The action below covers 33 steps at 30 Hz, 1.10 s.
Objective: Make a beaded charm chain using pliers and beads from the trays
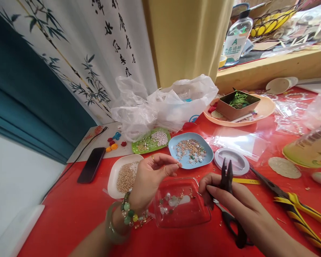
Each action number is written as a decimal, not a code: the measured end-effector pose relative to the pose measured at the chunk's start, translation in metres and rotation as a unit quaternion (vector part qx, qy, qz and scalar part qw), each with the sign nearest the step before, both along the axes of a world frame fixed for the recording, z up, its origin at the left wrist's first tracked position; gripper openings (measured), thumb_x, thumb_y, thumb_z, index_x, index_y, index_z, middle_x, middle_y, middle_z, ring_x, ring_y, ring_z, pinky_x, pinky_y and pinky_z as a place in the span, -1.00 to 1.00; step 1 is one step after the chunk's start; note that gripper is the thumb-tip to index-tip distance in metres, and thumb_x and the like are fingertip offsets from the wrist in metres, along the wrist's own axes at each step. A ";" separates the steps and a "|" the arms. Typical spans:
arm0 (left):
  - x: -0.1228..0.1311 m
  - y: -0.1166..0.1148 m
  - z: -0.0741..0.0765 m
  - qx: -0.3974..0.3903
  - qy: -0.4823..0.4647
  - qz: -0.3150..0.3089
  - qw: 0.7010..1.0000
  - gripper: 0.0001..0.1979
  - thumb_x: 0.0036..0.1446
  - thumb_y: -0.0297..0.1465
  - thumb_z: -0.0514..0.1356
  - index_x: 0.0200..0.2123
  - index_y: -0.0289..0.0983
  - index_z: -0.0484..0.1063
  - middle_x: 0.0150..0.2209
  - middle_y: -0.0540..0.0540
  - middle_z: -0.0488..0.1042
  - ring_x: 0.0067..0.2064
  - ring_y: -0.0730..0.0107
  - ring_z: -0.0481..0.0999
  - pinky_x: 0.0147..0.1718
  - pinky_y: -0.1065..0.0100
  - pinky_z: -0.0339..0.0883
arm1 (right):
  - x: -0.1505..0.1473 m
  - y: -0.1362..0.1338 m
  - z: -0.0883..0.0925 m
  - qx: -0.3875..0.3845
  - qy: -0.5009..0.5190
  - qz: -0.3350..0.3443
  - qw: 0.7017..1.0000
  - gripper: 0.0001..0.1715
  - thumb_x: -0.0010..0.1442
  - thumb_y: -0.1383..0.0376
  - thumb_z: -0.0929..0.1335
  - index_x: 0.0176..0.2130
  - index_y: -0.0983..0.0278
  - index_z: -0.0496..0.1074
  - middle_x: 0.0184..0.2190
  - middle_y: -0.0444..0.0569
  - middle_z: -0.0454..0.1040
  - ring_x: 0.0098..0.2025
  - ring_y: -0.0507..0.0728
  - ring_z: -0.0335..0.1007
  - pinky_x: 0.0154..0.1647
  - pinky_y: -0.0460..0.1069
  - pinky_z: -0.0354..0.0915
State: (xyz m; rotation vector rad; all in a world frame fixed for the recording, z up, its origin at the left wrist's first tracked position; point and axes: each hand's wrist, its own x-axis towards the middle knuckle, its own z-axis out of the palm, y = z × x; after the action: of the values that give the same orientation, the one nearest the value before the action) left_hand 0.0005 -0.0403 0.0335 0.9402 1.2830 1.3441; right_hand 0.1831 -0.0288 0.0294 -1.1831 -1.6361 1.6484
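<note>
My left hand [152, 176] hovers above a clear plastic tray [200, 214] that holds a few beads and small metal findings. Its thumb and fingers are pinched together on something too small to name. A ring sits on one finger, and a jade bangle and a bead bracelet [130, 216] circle the wrist. My right hand [230, 200] grips black pliers [227, 173] with the closed jaws pointing up and away from me, just right of the clear tray. Black scissors [234, 225] lie on the red tabletop [77, 214] under that hand.
Behind the hands stand a white dish of gold beads [117, 169], a green dish of pearls [149, 141], a blue dish of mixed beads [190, 150] and a white lid [234, 160]. A phone [91, 165] lies left. Yellow-handled pliers [296, 205] lie right. Plastic bags [166, 103] sit behind.
</note>
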 end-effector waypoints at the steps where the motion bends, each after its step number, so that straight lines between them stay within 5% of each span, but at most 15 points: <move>1: 0.000 0.000 0.000 0.001 -0.007 0.006 1.000 -0.95 -0.11 -0.50 0.29 -0.49 -0.30 0.47 -0.47 0.02 0.50 -0.47 0.60 0.41 -0.43 0.55 0.31 | -0.002 0.000 -0.001 -0.024 0.001 -0.002 1.000 -0.70 0.07 0.05 0.23 -0.39 0.21 0.33 -0.45 -0.06 0.35 -0.38 0.12 0.27 -0.38 -0.02 0.25; 8: 0.003 0.003 -0.004 -0.022 -0.034 0.021 0.999 -0.94 -0.11 -0.50 0.29 -0.49 -0.33 0.46 -0.47 0.02 0.48 -0.44 0.60 0.41 -0.42 0.56 0.32 | -0.005 0.001 -0.001 -0.188 0.043 -0.003 0.981 -0.49 -0.31 0.21 0.38 -0.26 0.21 0.24 -0.50 -0.17 0.23 -0.44 0.05 0.20 -0.46 -0.07 0.15; 16: -0.004 0.006 -0.004 -0.010 -0.039 0.078 0.996 -0.95 -0.10 -0.50 0.27 -0.48 -0.33 0.44 -0.45 0.02 0.45 -0.38 0.57 0.40 -0.42 0.55 0.34 | 0.014 0.025 0.001 -0.187 0.123 -0.057 0.973 -0.44 -0.02 0.27 0.26 0.03 0.12 0.19 -0.28 -0.05 0.37 -0.20 0.16 0.31 -0.27 0.03 0.30; 23: 0.002 0.006 -0.005 -0.032 -0.046 0.065 0.996 -0.94 -0.11 -0.51 0.28 -0.49 -0.34 0.44 -0.48 0.02 0.44 -0.41 0.58 0.39 -0.43 0.55 0.33 | 0.014 0.020 -0.001 -0.078 -0.043 -0.038 0.995 -0.56 -0.04 0.16 0.29 -0.12 0.19 0.38 -0.38 -0.03 0.44 -0.29 0.20 0.38 -0.24 0.06 0.31; 28: 0.007 0.004 -0.008 -0.059 -0.078 0.048 0.994 -0.92 -0.14 -0.50 0.29 -0.50 -0.35 0.44 -0.48 0.01 0.45 -0.45 0.59 0.38 -0.44 0.54 0.33 | 0.003 0.003 -0.004 -0.036 -0.067 0.012 0.997 -0.64 -0.01 0.18 0.25 -0.23 0.27 0.43 -0.34 0.01 0.46 -0.27 0.19 0.38 -0.26 0.04 0.31; 33: 0.010 0.001 -0.009 -0.069 -0.108 0.030 0.991 -0.92 -0.14 -0.50 0.30 -0.50 -0.35 0.45 -0.45 -0.02 0.49 -0.39 0.57 0.42 -0.41 0.55 0.33 | -0.001 0.001 -0.002 0.040 -0.076 0.046 0.995 -0.78 0.02 0.28 0.21 -0.45 0.24 0.42 -0.54 -0.08 0.40 -0.42 0.12 0.33 -0.44 -0.05 0.27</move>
State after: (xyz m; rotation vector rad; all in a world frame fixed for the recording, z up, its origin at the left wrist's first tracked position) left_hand 0.0102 -0.0397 0.0246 0.6464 1.2282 1.3445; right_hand 0.1825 -0.0281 0.0276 -1.2345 -1.8588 1.5643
